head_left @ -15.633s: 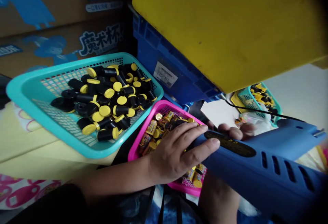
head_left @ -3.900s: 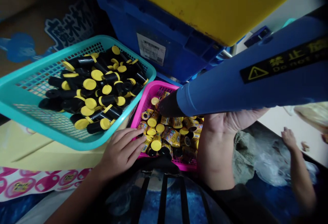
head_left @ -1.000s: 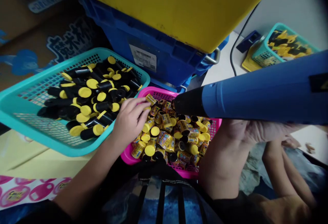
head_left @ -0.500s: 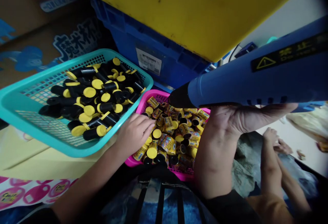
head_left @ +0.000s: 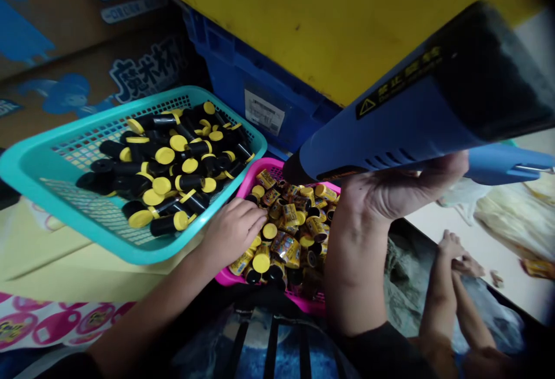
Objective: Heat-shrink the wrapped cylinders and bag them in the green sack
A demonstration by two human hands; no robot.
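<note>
My right hand [head_left: 392, 194] holds a big blue heat gun [head_left: 416, 116] from below, its dark nozzle aimed down and left over a pink basket [head_left: 254, 165]. The pink basket is full of small yellow-capped tubes [head_left: 288, 225] wrapped in printed film. My left hand [head_left: 232, 231] rests on the basket's left edge, fingers bent and touching the wrapped tubes there; whether it grips one I cannot tell. To the left stands a teal basket [head_left: 39, 162] holding several black tubes with yellow caps [head_left: 171, 156].
A blue crate [head_left: 243, 75] with a yellow bin [head_left: 303, 17] on it stands behind the baskets. Cardboard boxes [head_left: 65, 37] with blue print line the left. Another person's arms and hands [head_left: 455, 263] are at the lower right, near a white surface [head_left: 481, 246].
The heat gun has tilted up at its rear and swung closer to the camera. My left hand has stayed at the pink basket's left edge. The view has shifted slightly right.
</note>
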